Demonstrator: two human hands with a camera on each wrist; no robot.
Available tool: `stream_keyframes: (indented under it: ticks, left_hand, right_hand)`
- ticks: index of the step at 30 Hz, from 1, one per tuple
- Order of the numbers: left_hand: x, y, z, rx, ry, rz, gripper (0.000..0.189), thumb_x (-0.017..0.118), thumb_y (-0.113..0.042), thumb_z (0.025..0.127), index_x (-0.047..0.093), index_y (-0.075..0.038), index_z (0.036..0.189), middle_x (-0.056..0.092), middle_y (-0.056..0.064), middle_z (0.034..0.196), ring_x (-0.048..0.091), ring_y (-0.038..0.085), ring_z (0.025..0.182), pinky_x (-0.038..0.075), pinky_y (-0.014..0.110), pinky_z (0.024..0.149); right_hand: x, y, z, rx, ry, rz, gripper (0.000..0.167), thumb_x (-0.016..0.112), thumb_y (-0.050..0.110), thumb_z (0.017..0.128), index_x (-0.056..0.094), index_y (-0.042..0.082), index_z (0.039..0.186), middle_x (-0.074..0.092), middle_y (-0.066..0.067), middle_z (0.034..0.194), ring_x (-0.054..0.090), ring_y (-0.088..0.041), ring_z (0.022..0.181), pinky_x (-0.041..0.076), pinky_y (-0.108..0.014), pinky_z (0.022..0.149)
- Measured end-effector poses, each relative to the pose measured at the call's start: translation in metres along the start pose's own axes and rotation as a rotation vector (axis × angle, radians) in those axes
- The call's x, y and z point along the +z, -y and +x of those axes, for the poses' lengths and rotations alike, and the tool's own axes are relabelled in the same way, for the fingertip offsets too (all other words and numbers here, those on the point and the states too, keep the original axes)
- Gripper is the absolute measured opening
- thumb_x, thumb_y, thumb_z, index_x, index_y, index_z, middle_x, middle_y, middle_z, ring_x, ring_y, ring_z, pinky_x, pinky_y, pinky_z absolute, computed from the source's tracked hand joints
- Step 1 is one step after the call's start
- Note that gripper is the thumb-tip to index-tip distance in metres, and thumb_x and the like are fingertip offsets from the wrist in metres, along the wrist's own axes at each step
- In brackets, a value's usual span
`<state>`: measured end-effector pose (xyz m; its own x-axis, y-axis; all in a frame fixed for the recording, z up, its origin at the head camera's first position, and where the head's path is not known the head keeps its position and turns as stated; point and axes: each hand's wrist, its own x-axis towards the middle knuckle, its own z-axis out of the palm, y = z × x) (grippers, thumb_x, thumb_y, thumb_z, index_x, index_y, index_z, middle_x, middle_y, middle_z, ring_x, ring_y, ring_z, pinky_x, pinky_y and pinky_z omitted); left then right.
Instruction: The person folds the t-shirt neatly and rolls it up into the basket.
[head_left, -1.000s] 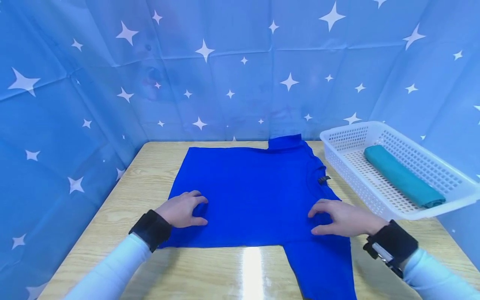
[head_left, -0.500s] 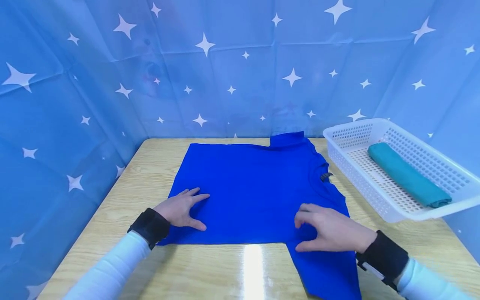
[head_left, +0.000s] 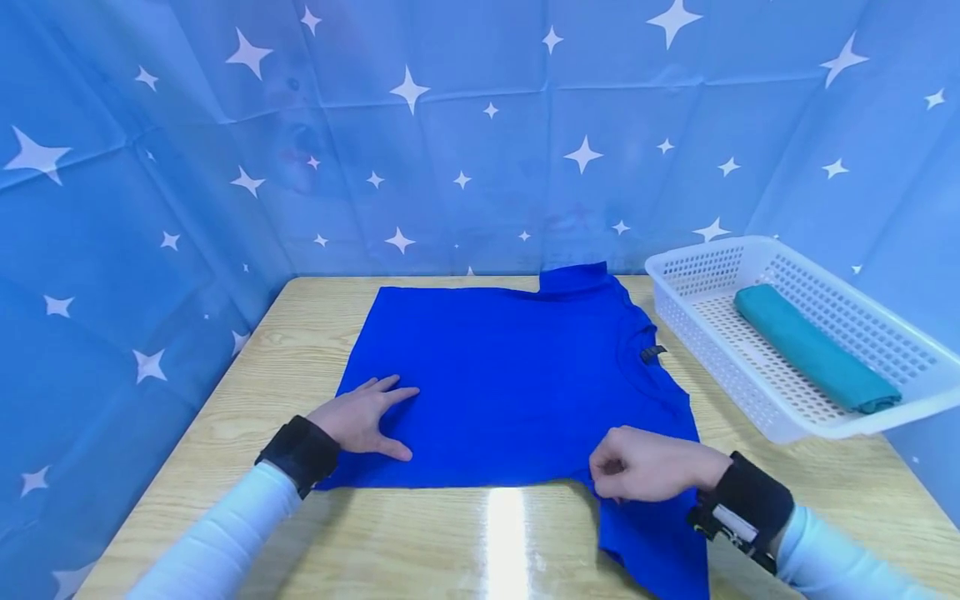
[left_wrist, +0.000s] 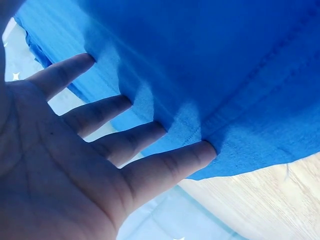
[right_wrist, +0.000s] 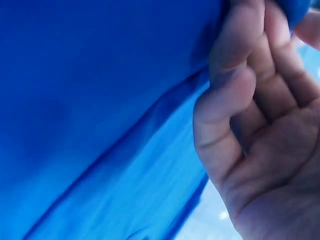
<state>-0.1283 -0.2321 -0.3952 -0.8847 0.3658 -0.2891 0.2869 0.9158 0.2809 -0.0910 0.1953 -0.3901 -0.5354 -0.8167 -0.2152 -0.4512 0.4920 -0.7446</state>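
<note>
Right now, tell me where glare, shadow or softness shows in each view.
Head: a bright white strip of glare on the table, at the bottom edge. Left wrist: the left hand is dim and throws shadows onto the shirt. Right wrist: the shirt and right hand look soft, the upper left darker.

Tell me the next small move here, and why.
Probably have the left hand pinch the near edge of the shirt. The right hand grips the shirt beside the near sleeve, but the left hand lies spread on it, gripping nothing, so lifting now would likely raise only one end.
</note>
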Motion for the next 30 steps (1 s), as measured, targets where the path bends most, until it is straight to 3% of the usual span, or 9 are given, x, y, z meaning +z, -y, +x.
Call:
stream_keyframes:
  ticks: [2,4,10,13,17,20,24,27,30]
  left_hand:
    - [-0.001,-0.001,0.000,-0.002,0.005,0.000,0.102,0.085,-0.060,0.076,0.044,-0.017,0.159,0.031,0.022,0.168,0.025,0.054,0.153,0.030,0.073,0.116]
    - [-0.002,-0.002,-0.001,-0.005,0.011,-0.002,0.102,0.084,-0.060,0.076,0.044,-0.017,0.159,0.030,0.022,0.168,0.024,0.054,0.154,0.030,0.073,0.116]
    - [-0.006,-0.006,-0.003,-0.003,0.017,0.001,0.101,0.084,-0.060,0.077,0.043,-0.017,0.159,0.029,0.022,0.168,0.024,0.054,0.154,0.030,0.073,0.117]
    - [-0.006,-0.007,-0.003,-0.008,0.024,-0.003,0.101,0.084,-0.059,0.078,0.042,-0.017,0.159,0.028,0.023,0.169,0.023,0.054,0.154,0.029,0.073,0.117]
    - [-0.005,-0.005,-0.002,-0.008,0.029,-0.010,0.102,0.085,-0.058,0.077,0.042,-0.017,0.160,0.028,0.022,0.169,0.023,0.054,0.154,0.029,0.073,0.117]
    - [-0.007,-0.003,0.000,-0.020,0.028,-0.008,0.104,0.085,-0.060,0.076,0.042,-0.017,0.160,0.030,0.022,0.168,0.026,0.052,0.154,0.031,0.073,0.116]
    - [-0.018,0.002,0.009,-0.042,0.003,0.007,0.104,0.084,-0.061,0.076,0.041,-0.016,0.160,0.032,0.021,0.167,0.030,0.051,0.152,0.034,0.071,0.116]
    - [-0.026,0.004,0.021,-0.040,-0.031,0.014,0.102,0.083,-0.060,0.079,0.041,-0.014,0.160,0.032,0.023,0.167,0.031,0.051,0.152,0.035,0.070,0.116]
    - [-0.031,0.006,0.033,-0.041,-0.054,0.009,0.101,0.083,-0.058,0.081,0.040,-0.013,0.160,0.030,0.024,0.167,0.029,0.050,0.153,0.034,0.069,0.117]
  right_hand:
    - [-0.005,-0.004,-0.004,0.022,0.020,0.066,0.030,0.060,0.013,0.101,0.072,0.011,0.073,0.063,0.009,0.064,0.045,0.002,0.052,0.031,-0.016,0.049]
    - [-0.005,-0.004,-0.008,0.027,0.019,0.055,0.032,0.061,0.017,0.103,0.073,0.011,0.074,0.063,0.009,0.063,0.047,0.002,0.052,0.032,-0.017,0.048]
    - [0.015,0.016,-0.006,-0.051,-0.047,-0.138,0.027,0.074,0.040,0.096,0.066,0.025,0.076,0.048,0.019,0.059,0.047,0.005,0.052,0.036,-0.016,0.050]
    - [0.025,0.023,-0.001,-0.048,0.003,-0.202,0.023,0.076,0.047,0.093,0.067,0.027,0.086,0.053,0.021,0.065,0.049,0.007,0.057,0.039,-0.015,0.053]
    - [0.020,0.021,0.001,-0.052,0.068,-0.143,0.021,0.075,0.043,0.095,0.073,0.023,0.100,0.060,0.021,0.073,0.055,0.006,0.063,0.047,-0.016,0.058]
    - [-0.002,0.013,0.003,0.000,-0.054,-0.198,0.023,0.074,0.040,0.096,0.076,0.018,0.105,0.067,0.016,0.081,0.061,0.001,0.071,0.053,-0.021,0.064]
    - [-0.033,-0.013,0.012,0.180,-0.315,-0.464,0.037,0.075,0.037,0.096,0.072,0.008,0.119,0.072,-0.006,0.110,0.069,-0.023,0.099,0.061,-0.041,0.088]
    - [-0.045,-0.037,0.021,0.268,-0.394,-0.543,0.058,0.072,0.040,0.097,0.060,0.002,0.139,0.059,-0.026,0.142,0.057,-0.047,0.130,0.048,-0.064,0.107]
    - [-0.051,-0.059,0.029,0.321,-0.391,-0.513,0.074,0.065,0.048,0.100,0.046,0.003,0.154,0.036,-0.032,0.161,0.032,-0.057,0.148,0.030,-0.074,0.116]
